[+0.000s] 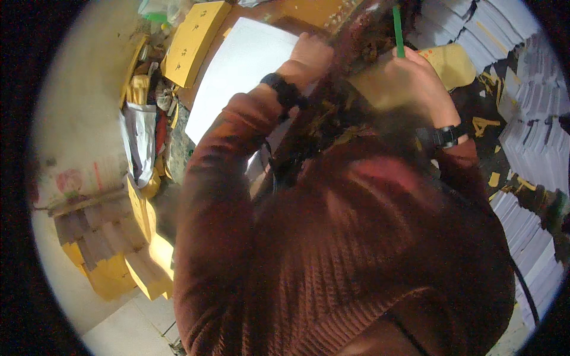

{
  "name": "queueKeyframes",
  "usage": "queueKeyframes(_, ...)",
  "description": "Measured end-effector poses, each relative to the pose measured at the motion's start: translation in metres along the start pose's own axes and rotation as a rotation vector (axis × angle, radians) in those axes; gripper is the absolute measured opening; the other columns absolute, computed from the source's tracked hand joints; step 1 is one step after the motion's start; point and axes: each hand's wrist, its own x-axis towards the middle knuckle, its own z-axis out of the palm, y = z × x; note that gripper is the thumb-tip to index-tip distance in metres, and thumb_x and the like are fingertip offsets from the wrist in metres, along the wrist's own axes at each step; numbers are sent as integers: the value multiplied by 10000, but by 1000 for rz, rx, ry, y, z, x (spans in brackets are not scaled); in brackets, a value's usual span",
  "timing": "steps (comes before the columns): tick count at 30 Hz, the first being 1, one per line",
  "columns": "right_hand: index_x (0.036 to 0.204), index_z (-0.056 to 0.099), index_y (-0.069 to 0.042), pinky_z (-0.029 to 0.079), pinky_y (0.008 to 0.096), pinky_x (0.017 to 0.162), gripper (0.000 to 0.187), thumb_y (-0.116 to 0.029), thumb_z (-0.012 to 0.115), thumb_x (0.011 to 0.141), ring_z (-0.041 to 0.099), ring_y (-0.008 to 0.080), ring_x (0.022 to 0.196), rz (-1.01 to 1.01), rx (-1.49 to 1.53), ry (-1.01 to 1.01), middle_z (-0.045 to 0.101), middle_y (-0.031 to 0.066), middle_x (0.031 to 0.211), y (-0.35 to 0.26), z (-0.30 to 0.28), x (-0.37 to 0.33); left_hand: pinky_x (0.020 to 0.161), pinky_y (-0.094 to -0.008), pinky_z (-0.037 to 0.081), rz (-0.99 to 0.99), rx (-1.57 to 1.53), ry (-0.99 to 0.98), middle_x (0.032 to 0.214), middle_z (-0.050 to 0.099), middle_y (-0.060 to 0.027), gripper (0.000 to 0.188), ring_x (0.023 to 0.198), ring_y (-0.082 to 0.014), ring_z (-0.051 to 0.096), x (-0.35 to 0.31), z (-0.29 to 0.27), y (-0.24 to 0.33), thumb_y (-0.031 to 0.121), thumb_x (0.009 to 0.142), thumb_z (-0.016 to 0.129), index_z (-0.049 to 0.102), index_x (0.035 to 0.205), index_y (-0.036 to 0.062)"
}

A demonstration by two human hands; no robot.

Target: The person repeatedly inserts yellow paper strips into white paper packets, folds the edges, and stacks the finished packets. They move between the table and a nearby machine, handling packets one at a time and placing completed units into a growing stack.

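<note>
My left hand [310,58] rests at the upper right corner of a large white sheet or stack of paper [234,68]. Its fingers are curled and closed, and their tips are hidden, so what they grip does not show. Further right, my right hand [423,77] is closed around a slim green stick-like tool [398,31], which points up and away from me. Dark hair hides part of the space between the hands. Black bands circle both wrists.
A yellow box-like pack [195,44] lies left of the white paper. Tall stacks of white paper [540,127] line the right side. A yellowish board or sheet [451,64] sits beyond my right hand. Yellow cartons [107,276] stand low on the left; yellow scraps [485,124] lie at right.
</note>
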Motion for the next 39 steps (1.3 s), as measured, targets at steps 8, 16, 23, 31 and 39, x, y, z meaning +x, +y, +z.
queueKeyframes(8,956,503,-88,217,161,357,138,-148,570,851,328,18,420,144,-105,-211,576,37,743,25,-27,72,794,-360,417,-15,46,112,915,638,-77,198,920,-233,583,-5,-6,-5,228,715,593,670,863,122)
queueKeyframes(16,1117,552,-72,446,240,643,304,-256,559,876,550,92,704,252,-192,-275,625,-16,899,32,72,145,746,-385,461,-15,-95,462,835,650,-90,215,830,-264,609,-33,-34,-33,245,676,605,679,831,115)
queueKeyframes(23,1231,496,17,366,288,956,488,-336,497,894,485,183,1119,275,-321,-540,516,91,1235,4,113,152,894,-420,407,-321,-516,703,1114,540,-175,583,1054,-342,490,-109,0,-44,258,628,739,529,1131,52)
queueKeyframes(31,1065,593,61,456,306,764,534,-396,618,790,606,203,858,450,-480,-513,641,130,966,43,138,182,906,-375,397,-1580,-1639,620,1147,526,-176,649,1072,-286,497,-304,108,-28,370,812,621,406,1263,-44)
queueKeyframes(39,1078,516,155,472,310,736,563,-331,614,810,613,226,844,448,-576,-463,603,212,977,36,139,163,681,-247,487,-1304,-2263,826,989,609,-112,462,821,-150,599,-325,118,-7,342,848,578,555,1072,-61)
